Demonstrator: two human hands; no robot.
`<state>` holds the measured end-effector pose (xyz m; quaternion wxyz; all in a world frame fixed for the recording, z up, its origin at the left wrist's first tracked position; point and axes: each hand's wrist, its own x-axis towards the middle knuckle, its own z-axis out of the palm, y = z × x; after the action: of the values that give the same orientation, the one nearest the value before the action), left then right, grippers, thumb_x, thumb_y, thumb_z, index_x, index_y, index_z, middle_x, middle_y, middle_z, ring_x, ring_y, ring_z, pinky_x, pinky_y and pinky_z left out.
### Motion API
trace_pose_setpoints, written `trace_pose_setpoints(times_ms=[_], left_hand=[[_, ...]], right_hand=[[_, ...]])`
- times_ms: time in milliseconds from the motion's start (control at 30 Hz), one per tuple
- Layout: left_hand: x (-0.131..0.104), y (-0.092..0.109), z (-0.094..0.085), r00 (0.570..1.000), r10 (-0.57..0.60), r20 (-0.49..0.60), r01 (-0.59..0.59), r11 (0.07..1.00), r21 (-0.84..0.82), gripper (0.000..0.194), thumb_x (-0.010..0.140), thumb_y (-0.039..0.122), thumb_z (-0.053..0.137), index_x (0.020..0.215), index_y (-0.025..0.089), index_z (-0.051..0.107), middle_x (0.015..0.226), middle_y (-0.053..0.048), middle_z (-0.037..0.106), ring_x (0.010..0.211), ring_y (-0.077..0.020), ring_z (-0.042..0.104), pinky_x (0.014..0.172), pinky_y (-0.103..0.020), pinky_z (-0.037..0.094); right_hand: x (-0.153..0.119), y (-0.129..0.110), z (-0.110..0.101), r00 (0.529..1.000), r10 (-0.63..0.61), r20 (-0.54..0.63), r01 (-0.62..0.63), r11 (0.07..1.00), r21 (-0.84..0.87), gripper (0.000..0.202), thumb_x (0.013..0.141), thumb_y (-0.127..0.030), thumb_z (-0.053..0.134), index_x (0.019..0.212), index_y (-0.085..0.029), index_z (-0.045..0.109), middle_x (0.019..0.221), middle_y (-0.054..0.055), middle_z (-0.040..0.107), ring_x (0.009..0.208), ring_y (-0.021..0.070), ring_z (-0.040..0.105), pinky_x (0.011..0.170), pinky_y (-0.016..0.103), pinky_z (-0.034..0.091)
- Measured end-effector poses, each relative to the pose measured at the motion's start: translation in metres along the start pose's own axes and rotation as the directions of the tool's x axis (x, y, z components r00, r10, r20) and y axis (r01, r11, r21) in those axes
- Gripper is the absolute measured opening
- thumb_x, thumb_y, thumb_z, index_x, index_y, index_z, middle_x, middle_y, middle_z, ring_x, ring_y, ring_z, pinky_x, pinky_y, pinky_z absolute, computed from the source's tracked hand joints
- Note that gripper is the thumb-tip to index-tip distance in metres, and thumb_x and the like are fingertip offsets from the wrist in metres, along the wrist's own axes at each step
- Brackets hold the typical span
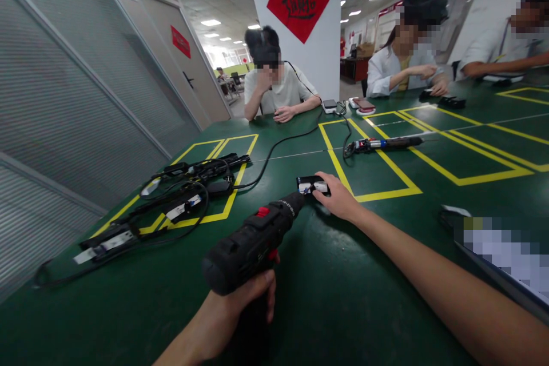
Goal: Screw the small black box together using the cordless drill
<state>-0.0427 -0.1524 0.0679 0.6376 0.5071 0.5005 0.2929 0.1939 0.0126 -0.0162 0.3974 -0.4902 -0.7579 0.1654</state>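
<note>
A black cordless drill [253, 240] with red switches is gripped in my left hand [249, 297], fingers wrapped round its handle. Its chuck points away from me, toward a small black and white part [312, 186] on the green table. My right hand [337, 197] holds that part between thumb and fingers from its right side. In this view the chuck overlaps the part's lower left edge; I cannot tell whether a bit touches it.
Black devices with cables [189, 183] lie at the left. An electric screwdriver [381, 144] rests beyond my right hand. Yellow tape [388, 194] marks rectangles on the green table [343, 291]. A tablet-like object [501, 257] lies at right. Several people sit around the far side.
</note>
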Motion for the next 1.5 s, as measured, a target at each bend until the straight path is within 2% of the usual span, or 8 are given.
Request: trace_pose_setpoints(times_ms=[167, 400, 600, 767, 900, 1100, 1500], left_hand=[[-0.0002, -0.0006, 0.0007, 1.000, 0.021, -0.005, -0.021, 0.999, 0.034, 0.024, 0.085, 0.034, 0.050, 0.102, 0.016, 0.051, 0.064, -0.001, 0.058, 0.055, -0.0167, 0.056, 0.056, -0.032, 0.044], [0.0012, 0.0001, -0.0005, 1.000, 0.026, -0.009, -0.027, 0.999, -0.042, 0.031, 0.086, 0.031, 0.048, 0.112, 0.016, 0.047, 0.062, 0.001, 0.056, 0.052, -0.0162, 0.055, 0.054, -0.032, 0.043], [-0.0010, 0.0002, 0.0006, 1.000, 0.017, -0.006, -0.017, 1.000, -0.007, 0.044, 0.084, 0.033, 0.050, 0.124, 0.017, 0.041, 0.063, 0.000, 0.058, 0.054, -0.0169, 0.055, 0.055, -0.032, 0.044], [-0.0009, -0.0004, 0.0001, 1.000, 0.006, -0.017, -0.005, 1.000, 0.026, 0.042, 0.085, 0.034, 0.050, 0.123, 0.016, 0.041, 0.064, -0.001, 0.058, 0.055, -0.0174, 0.056, 0.056, -0.032, 0.045], [-0.0001, 0.0005, 0.0004, 1.000, 0.005, -0.014, -0.005, 1.000, 0.028, 0.050, 0.085, 0.034, 0.049, 0.130, 0.016, 0.034, 0.064, -0.001, 0.058, 0.056, -0.0177, 0.055, 0.057, -0.033, 0.044], [0.0001, 0.0031, 0.0017, 1.000, -0.001, -0.013, 0.002, 1.000, 0.030, 0.051, 0.085, 0.034, 0.049, 0.131, 0.016, 0.032, 0.064, 0.000, 0.056, 0.056, -0.0177, 0.055, 0.057, -0.033, 0.044], [0.0004, -0.0017, 0.0003, 1.000, 0.004, -0.018, -0.004, 1.000, 0.010, 0.055, 0.085, 0.035, 0.051, 0.132, 0.015, 0.031, 0.064, -0.001, 0.057, 0.055, -0.0171, 0.054, 0.057, -0.033, 0.043]], right_hand=[[0.0004, 0.0004, 0.0000, 1.000, -0.002, 0.005, 0.002, 1.000, -0.001, 0.042, 0.081, -0.031, 0.052, 0.122, -0.023, 0.045, 0.113, 0.008, 0.054, 0.104, 0.0221, 0.050, 0.092, 0.039, 0.038], [0.0003, 0.0047, 0.0034, 1.000, 0.002, -0.006, -0.002, 1.000, 0.005, 0.043, 0.080, -0.032, 0.053, 0.122, -0.023, 0.045, 0.112, 0.008, 0.054, 0.104, 0.0222, 0.050, 0.092, 0.039, 0.038], [0.0005, 0.0052, 0.0043, 1.000, 0.001, -0.006, 0.000, 1.000, 0.009, 0.043, 0.081, -0.032, 0.052, 0.122, -0.023, 0.045, 0.113, 0.008, 0.054, 0.104, 0.0223, 0.051, 0.092, 0.040, 0.038], [0.0004, 0.0030, 0.0018, 1.000, 0.003, 0.003, -0.003, 1.000, 0.016, 0.044, 0.081, -0.032, 0.052, 0.123, -0.023, 0.044, 0.113, 0.008, 0.054, 0.104, 0.0222, 0.051, 0.091, 0.039, 0.039], [0.0004, 0.0021, 0.0006, 1.000, 0.005, 0.012, -0.006, 1.000, 0.020, 0.043, 0.081, -0.033, 0.052, 0.123, -0.023, 0.044, 0.114, 0.009, 0.054, 0.103, 0.0218, 0.051, 0.091, 0.039, 0.039], [-0.0002, 0.0012, -0.0001, 1.000, 0.006, 0.017, -0.006, 1.000, 0.011, 0.047, 0.081, -0.037, 0.054, 0.124, -0.022, 0.043, 0.115, 0.009, 0.053, 0.106, 0.0230, 0.050, 0.092, 0.040, 0.039], [0.0012, 0.0024, -0.0016, 1.000, 0.000, 0.026, -0.002, 0.999, 0.048, 0.043, 0.080, -0.033, 0.056, 0.121, -0.023, 0.046, 0.114, 0.008, 0.053, 0.105, 0.0212, 0.050, 0.093, 0.039, 0.039]])
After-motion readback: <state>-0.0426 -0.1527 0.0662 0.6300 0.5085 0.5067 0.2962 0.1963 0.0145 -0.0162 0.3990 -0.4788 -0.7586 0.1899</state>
